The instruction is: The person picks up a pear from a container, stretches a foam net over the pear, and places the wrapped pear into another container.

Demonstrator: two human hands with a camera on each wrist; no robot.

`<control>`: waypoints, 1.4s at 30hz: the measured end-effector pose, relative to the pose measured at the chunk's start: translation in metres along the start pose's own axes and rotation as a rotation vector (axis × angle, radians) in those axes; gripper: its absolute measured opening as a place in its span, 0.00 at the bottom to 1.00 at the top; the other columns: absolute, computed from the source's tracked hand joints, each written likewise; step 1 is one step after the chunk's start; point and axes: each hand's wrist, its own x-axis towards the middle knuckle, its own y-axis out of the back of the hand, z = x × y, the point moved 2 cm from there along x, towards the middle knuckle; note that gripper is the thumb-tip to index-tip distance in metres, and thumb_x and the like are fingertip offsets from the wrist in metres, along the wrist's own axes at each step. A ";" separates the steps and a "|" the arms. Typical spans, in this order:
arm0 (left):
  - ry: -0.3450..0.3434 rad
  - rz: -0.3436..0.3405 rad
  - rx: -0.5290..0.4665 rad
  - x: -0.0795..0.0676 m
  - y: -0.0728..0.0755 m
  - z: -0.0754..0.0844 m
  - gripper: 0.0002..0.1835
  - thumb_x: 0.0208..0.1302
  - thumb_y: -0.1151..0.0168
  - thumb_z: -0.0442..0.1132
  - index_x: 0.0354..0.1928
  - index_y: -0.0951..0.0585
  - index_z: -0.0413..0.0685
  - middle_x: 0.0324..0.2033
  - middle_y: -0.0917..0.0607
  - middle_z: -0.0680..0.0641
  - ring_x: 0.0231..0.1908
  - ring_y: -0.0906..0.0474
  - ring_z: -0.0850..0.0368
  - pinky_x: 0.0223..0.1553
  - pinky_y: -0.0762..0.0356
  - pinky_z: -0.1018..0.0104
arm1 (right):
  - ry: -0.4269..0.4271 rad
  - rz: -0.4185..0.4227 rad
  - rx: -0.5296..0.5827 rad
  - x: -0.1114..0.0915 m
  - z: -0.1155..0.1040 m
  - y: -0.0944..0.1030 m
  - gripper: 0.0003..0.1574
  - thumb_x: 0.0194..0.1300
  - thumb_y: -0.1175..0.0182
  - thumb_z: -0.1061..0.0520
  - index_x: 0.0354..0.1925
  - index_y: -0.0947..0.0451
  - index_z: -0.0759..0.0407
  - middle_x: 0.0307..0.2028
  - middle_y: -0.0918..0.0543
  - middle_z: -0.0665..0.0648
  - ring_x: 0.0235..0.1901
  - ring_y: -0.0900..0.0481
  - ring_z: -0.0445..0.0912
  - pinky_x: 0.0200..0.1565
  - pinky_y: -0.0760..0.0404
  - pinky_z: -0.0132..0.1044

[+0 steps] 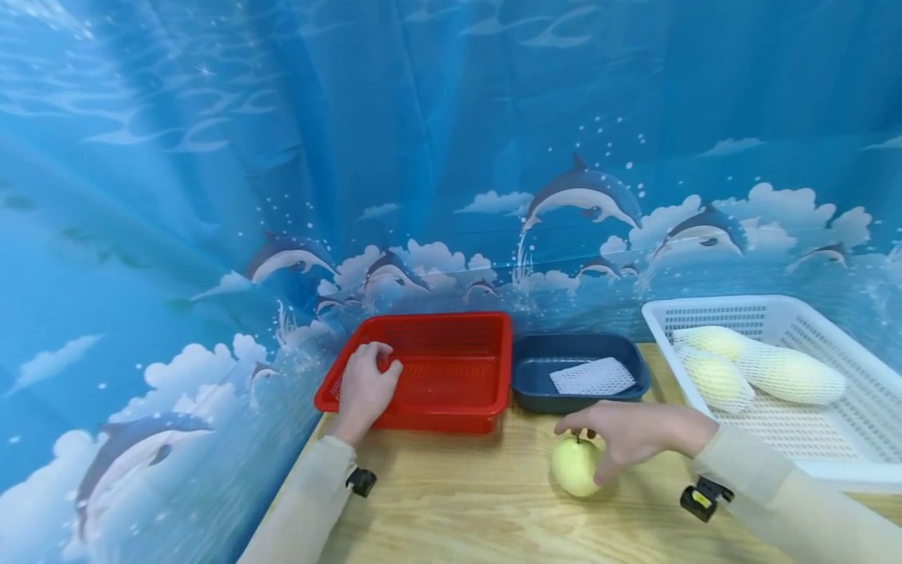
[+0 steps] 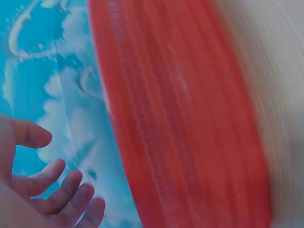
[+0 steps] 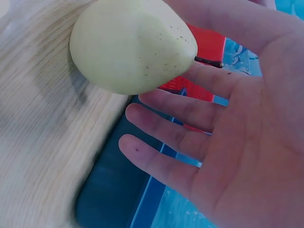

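Observation:
A pale yellow-green pear (image 1: 574, 468) stands on the wooden table, its dark stem pointing up. Around its top is my right hand (image 1: 630, 432), the thumb at its right side and the forefinger near the stem. In the right wrist view the fingers (image 3: 166, 124) are fairly straight, and the pear (image 3: 130, 47) partly hides some fingertips. My left hand (image 1: 368, 384) hovers by the left front of a red basket (image 1: 440, 419). Its fingers (image 2: 66, 190) are loosely bent and spread, holding nothing.
Behind the pear, a dark blue tray (image 1: 524, 376) contains a white foam net (image 1: 593, 377). At the right, a white basket (image 1: 789, 446) holds several net-wrapped fruits (image 1: 792, 374). A blue dolphin-print curtain (image 1: 451, 157) hangs behind the table (image 1: 437, 501).

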 end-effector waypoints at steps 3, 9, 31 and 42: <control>-0.024 -0.032 -0.077 -0.004 -0.010 0.018 0.12 0.65 0.39 0.43 0.49 0.21 0.50 0.44 0.18 0.47 0.45 0.23 0.49 0.48 0.23 0.53 | -0.011 0.004 0.012 -0.006 0.003 0.000 0.52 0.46 0.23 0.49 0.70 0.31 0.46 0.61 0.21 0.48 0.60 0.23 0.50 0.57 0.22 0.51; -0.064 -0.120 -0.180 -0.018 -0.028 0.052 0.08 0.66 0.39 0.43 0.46 0.20 0.54 0.37 0.18 0.54 0.36 0.23 0.57 0.40 0.23 0.59 | 0.008 0.032 0.014 -0.019 0.006 0.001 0.52 0.50 0.26 0.52 0.72 0.33 0.51 0.66 0.24 0.53 0.61 0.23 0.55 0.59 0.23 0.57; -0.250 -0.476 -0.180 -0.064 -0.090 0.138 0.06 0.66 0.38 0.44 0.42 0.19 0.55 0.31 0.20 0.61 0.32 0.25 0.64 0.36 0.25 0.68 | 0.125 0.255 -0.027 -0.042 0.021 0.004 0.24 0.62 0.38 0.59 0.58 0.20 0.57 0.53 0.16 0.55 0.45 0.18 0.43 0.43 0.16 0.40; -0.291 -0.496 -0.140 -0.069 -0.105 0.143 0.05 0.65 0.36 0.44 0.40 0.18 0.55 0.30 0.20 0.61 0.30 0.25 0.66 0.35 0.25 0.71 | 0.127 0.316 -0.067 -0.038 0.023 0.025 0.20 0.64 0.42 0.63 0.55 0.18 0.57 0.50 0.14 0.54 0.45 0.16 0.45 0.44 0.16 0.42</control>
